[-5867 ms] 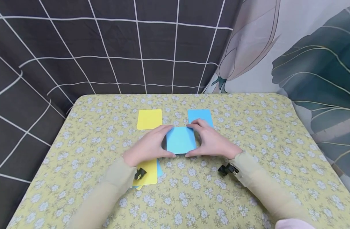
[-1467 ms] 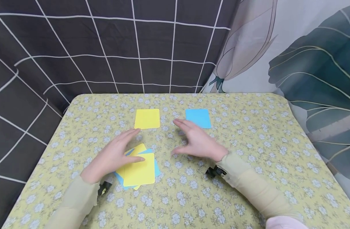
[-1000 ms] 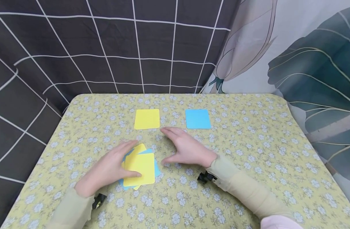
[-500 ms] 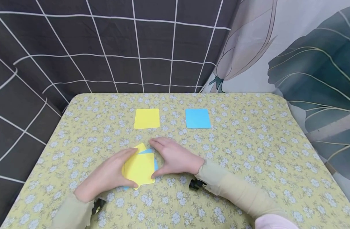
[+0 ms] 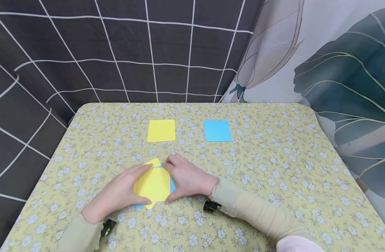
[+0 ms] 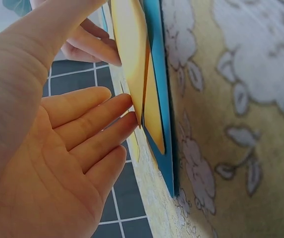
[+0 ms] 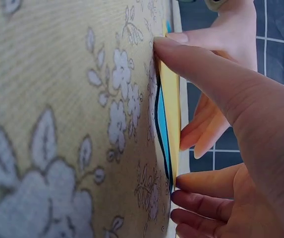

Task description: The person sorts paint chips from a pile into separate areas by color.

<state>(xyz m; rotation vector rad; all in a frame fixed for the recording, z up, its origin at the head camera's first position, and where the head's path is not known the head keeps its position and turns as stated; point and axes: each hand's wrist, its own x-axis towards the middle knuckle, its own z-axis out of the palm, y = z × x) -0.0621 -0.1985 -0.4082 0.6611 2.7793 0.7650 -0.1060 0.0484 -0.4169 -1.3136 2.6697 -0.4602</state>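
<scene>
Thin square yellow card point(image 5: 154, 184) tops the skewed yellow-and-blue card pile point(image 5: 156, 162) on the yellow floral tablecloth point(image 5: 290, 168), R hand point(image 5: 189, 177) now arrived & pinching its R-side corners, L hand point(image 5: 116, 190) w/ straight fingers touching pile's L side, so prob. steadied both ways.

Left hand point(image 5: 119, 189), right hand point(image 5: 189, 176) opposite, forearms point(image 5: 261, 213) angled inward

A loosely fanned stack of square yellow and blue cards point(image 5: 155, 162) lies flat between the hands; the right hand point(image 5: 189, 176) pinches the uppermost, yellow card point(image 5: 153, 184); the left hand point(image 5: 119, 187) touches the stack's left side.
</scene>
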